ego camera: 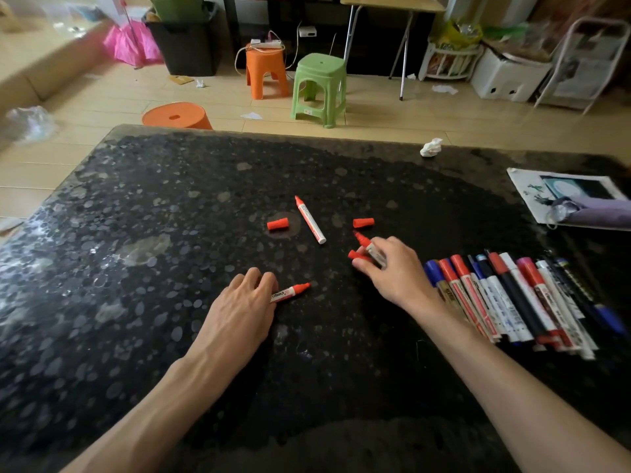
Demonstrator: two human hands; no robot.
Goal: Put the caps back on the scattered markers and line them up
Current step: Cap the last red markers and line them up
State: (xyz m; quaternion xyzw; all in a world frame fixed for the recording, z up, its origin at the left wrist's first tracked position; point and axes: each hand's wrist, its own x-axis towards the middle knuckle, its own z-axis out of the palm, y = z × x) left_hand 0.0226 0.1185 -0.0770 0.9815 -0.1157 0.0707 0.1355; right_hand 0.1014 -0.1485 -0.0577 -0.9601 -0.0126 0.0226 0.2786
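Head view, only view available.

Step in hand: capping the last red markers.
- Right hand [392, 268] is clamped on the held marker [371, 250], which is uncapped with its nib pointing away. The third cap [356, 255] lies at the thumb tip. Cannot tell whether it is pinched or only touched.
- Left hand [246, 295] has its fingers curled over the tail of the near marker [290, 292], which lies on the tabletop [136, 302] and looks uncapped.
- The hands are apart.
- The middle marker [310, 220] lies free and uncapped between the left cap [278, 223] and the right cap [363, 222], touching neither.
- The finished row [505, 298], capped in red, blue and black, lies side by side just right of the right hand.

Judgement: task is mostly done, three markers remain.

Next move: bring the third cap's open end onto the held nib, keep it in line, and press until seated. Then lay that marker at the row's near edge.

Containers:
- None on the tabletop, and no marker sits in one.
- The black bin [187, 46] on the floor holds something green. The rest of its contents are not legible.
- The white rack [447, 61] holds bags.
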